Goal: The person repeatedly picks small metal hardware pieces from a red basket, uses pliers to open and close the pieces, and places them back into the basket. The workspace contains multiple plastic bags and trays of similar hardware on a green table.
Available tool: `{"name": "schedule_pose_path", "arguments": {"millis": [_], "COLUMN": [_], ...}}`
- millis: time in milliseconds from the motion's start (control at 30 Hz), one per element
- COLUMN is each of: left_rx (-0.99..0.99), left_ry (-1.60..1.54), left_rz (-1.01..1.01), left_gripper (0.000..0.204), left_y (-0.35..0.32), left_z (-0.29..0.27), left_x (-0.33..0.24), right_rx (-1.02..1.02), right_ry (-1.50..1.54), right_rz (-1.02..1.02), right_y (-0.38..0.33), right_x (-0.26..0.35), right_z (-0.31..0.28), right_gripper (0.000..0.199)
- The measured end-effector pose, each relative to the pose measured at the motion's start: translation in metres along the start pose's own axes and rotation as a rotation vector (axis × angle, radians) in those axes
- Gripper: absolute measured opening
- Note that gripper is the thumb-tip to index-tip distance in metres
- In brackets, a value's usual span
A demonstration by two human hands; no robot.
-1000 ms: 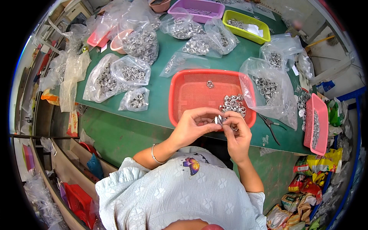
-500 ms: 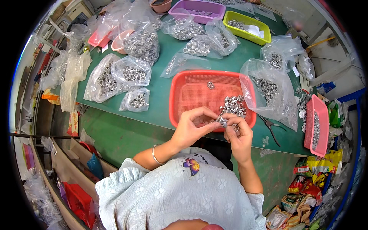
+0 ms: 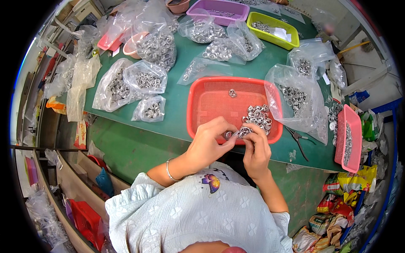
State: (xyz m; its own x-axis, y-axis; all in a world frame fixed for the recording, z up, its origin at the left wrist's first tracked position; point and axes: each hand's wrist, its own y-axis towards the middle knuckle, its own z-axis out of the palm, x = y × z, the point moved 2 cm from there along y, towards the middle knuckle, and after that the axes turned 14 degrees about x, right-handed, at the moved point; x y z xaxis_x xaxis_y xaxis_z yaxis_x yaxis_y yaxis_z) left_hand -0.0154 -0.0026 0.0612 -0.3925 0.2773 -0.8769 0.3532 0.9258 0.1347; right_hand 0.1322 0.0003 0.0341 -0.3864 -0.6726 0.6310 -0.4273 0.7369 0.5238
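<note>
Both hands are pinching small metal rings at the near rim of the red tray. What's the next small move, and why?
Probably press the two pieces together: the left hand and right hand meet fingertip to fingertip over small metal rings at the near edge of the red tray. The loose ring pile lies just beyond for the next pick.

small silver metal ring [image 3: 229, 135], pinched between fingertips, above red tray's [image 3: 211, 103] near rim

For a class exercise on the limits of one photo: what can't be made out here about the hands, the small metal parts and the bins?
Head view only:
- Metal part pinched between left hand and right hand: too small to tell its shape; fingertips cover it.
- Purple bin: far side cut off by the top edge.
- Pink bin: parts inside blur near the fisheye rim.
- Red tray: near rim hidden by the hands.
</note>
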Motion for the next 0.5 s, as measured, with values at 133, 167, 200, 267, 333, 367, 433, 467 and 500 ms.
{"name": "schedule_pose_path", "arguments": {"millis": [133,167,200,267,333,367,433,467,500], "left_rx": [0.086,0.079,0.071,0.058,0.051,0.053,0.056,0.060,0.062], "left_ry": [-0.179,-0.182,-0.184,-0.131,-0.023,0.009,0.073,0.068,0.062], "left_rz": [0.002,0.002,0.001,-0.001,0.000,-0.006,-0.019,-0.014,-0.009], "left_gripper": [0.015,0.014,0.014,0.013,0.012,0.011,0.010,0.010,0.010], "left_y": [0.0022,0.0020,0.0012,0.0000,0.0000,-0.0004,-0.0009,-0.0005,0.0001], "left_z": [-0.0035,-0.0033,-0.0028,-0.0018,0.0002,0.0005,0.0010,0.0008,0.0002], "left_x": [0.0023,0.0030,0.0043,0.0040,0.0018,0.0015,0.0009,0.0006,0.0004], "right_rx": [-0.018,-0.016,-0.012,-0.002,0.012,0.005,-0.010,-0.004,0.003], "right_ry": [0.014,0.011,0.010,0.011,0.012,0.010,0.008,0.027,0.047], "right_rz": [0.016,0.003,-0.009,-0.019,-0.010,-0.024,-0.052,-0.028,-0.005], "right_y": [-0.0022,-0.0016,-0.0008,-0.0005,-0.0012,-0.0023,-0.0047,-0.0041,-0.0030], "right_x": [-0.0043,-0.0042,-0.0040,-0.0036,-0.0038,-0.0047,-0.0071,-0.0066,-0.0053], "right_z": [0.0004,0.0000,-0.0002,0.0003,0.0017,0.0031,0.0058,0.0047,0.0027], "right_gripper": [0.014,0.015,0.015,0.016,0.016,0.018,0.022,0.025,0.028]}}
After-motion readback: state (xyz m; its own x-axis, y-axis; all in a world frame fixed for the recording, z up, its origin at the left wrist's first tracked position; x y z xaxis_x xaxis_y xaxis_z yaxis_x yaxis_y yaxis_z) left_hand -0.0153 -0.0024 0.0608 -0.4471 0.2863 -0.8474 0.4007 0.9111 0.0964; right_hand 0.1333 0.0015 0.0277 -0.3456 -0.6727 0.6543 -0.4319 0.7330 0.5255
